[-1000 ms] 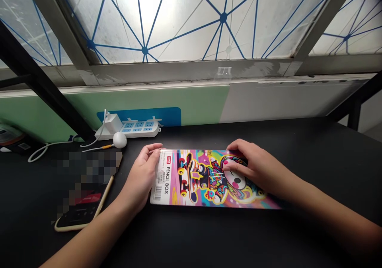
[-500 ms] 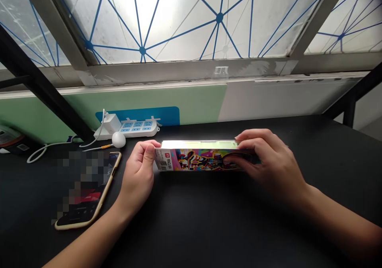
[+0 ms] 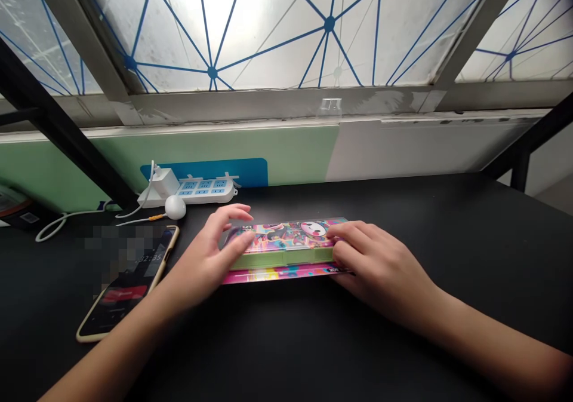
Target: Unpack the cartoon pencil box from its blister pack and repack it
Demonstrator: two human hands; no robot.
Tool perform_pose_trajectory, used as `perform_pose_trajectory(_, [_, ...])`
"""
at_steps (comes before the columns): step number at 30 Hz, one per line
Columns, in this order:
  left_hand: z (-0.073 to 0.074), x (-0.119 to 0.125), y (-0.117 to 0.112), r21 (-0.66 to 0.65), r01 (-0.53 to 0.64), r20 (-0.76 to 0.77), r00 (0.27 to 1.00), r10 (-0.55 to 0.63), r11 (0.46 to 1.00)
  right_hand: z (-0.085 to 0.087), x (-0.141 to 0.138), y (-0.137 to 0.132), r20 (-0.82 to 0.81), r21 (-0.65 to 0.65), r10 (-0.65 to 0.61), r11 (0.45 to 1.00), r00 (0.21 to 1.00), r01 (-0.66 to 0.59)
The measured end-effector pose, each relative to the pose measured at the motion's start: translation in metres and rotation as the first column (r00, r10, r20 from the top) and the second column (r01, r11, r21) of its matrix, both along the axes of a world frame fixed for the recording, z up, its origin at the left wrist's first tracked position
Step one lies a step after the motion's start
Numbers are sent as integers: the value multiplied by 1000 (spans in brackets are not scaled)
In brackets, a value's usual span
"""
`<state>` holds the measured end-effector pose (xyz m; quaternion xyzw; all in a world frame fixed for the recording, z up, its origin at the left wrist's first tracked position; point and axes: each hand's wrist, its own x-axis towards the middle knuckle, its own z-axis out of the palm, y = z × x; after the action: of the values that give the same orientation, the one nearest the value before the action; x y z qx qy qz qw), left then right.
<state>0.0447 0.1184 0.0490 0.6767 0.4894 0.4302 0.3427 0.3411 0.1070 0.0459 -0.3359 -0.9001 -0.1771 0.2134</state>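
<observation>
Right grip (image 3: 380, 264): fingers bent down around the right end of the box (image 3: 286, 238), grasping it. Left grip (image 3: 210, 252): loose, fingers parted, thumb over the box's left end; we cannot tell if it touches. Box sits between both, mid-desk; long, rectangular, lid glossy with a cartoon print, near side smooth pale green. Below that side we see a flat pink printed panel (image 3: 277, 273) jutting out. Desk (image 3: 286, 348): black, flat, dull sheen. To the left we note a phone (image 3: 123, 294) in a cream case, lying slantwise, screen partly pixelated. Behind it, a round white knob (image 3: 175, 207) and a white power strip (image 3: 203, 193) with blue socket faces. Beyond: wall (image 3: 295, 151), pale green and off-white; grey window frame (image 3: 277, 104); frosted panes (image 3: 264, 25) crossed by straight blue lines.
</observation>
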Motion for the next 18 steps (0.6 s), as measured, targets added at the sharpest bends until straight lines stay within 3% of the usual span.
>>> perform_pose_trajectory(3, [2, -4, -2, -34, 92, -321, 942, -98, 995, -6, -1, 1, 19, -5, 45, 999, 999, -45])
perform_pose_trajectory(6, [0, -6, -2, -75, 199, -503, 839, -209, 977, -12, -3, 3, 4, -39, 89, 995, 996, -89])
perform_pose_trajectory(9, [-3, -6, 0, -54, 260, -583, 776, -241, 964, -15, -6, 3, -24, -126, 125, 984, 992, -128])
perform_pose_trajectory(13, [-8, -6, 3, -16, 288, -625, 745, -234, 958, -12, -9, 2, -127, -259, 157, 948, 979, -185])
perform_pose_trajectory(18, [-10, -6, 4, 3, 303, -656, 720, -227, 953, -7, -3, 7, -232, -453, 42, 880, 972, -147])
